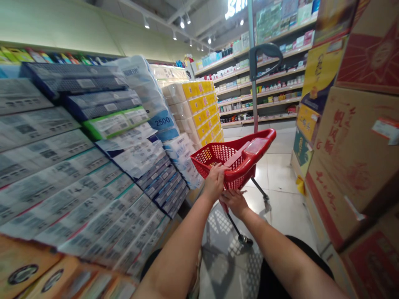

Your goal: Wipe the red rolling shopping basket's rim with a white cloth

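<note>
A red plastic shopping cart [241, 160] with a perforated basket stands on the tiled floor, tilted in the view. My left hand [215, 180] is closed on the cart's near left rim, with its fingers over the top edge. Lower and to the right, my right hand [236, 202] touches the cart's near side beneath the rim. Its fingers are bent against the red plastic, and their tips are partly hidden. The bottom of the basket is mostly out of sight.
Stacked tissue packs [109, 120] line the left side, with yellow-and-white packs [199, 110] beyond. Cardboard boxes [358, 145] pile up on the right. A grey pole handle [264, 62] rises behind the cart, before stocked shelves [274, 89]. Pale floor tiles [280, 174] run between.
</note>
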A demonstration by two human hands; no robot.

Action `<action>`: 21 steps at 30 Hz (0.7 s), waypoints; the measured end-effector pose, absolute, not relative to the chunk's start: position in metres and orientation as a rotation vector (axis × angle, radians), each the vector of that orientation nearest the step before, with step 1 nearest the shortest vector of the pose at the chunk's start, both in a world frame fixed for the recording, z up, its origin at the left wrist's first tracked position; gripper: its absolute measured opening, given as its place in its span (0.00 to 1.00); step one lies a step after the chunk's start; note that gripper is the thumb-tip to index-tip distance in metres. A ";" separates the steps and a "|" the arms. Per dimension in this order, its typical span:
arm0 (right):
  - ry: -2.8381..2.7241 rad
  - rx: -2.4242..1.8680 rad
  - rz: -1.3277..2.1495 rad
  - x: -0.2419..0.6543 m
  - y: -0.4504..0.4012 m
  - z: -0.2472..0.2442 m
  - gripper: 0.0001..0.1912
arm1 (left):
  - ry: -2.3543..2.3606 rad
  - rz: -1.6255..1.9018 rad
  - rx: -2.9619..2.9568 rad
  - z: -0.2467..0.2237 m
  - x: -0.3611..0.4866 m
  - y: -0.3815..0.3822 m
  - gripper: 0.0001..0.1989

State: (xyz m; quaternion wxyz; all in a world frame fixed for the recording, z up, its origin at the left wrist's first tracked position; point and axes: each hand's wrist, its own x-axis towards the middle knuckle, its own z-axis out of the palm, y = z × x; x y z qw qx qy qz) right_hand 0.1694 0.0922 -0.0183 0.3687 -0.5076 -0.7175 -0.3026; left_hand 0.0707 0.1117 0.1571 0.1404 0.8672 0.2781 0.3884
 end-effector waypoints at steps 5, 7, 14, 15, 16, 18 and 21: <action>-1.813 -1.215 -0.787 0.158 0.080 0.003 0.12 | 0.814 1.133 2.511 0.155 0.053 0.119 0.22; -1.751 -1.087 -0.844 0.157 0.067 0.027 0.15 | 0.851 1.190 2.481 0.156 0.047 0.117 0.23; -1.260 -1.140 -0.827 0.176 0.042 0.081 0.29 | 0.908 1.552 2.339 0.152 0.046 0.093 0.21; -1.259 -1.158 -0.817 0.179 0.044 0.081 0.29 | 0.925 1.605 2.327 0.150 0.047 0.092 0.20; -1.294 -1.159 -0.809 0.180 0.047 0.081 0.29 | 0.942 1.653 2.311 0.148 0.048 0.092 0.21; -1.383 -1.127 -0.798 0.180 0.052 0.081 0.29 | 0.964 1.709 2.292 0.145 0.048 0.094 0.21; -1.340 -1.114 -0.771 0.170 0.057 0.089 0.29 | 0.952 1.738 2.286 0.142 0.049 0.098 0.20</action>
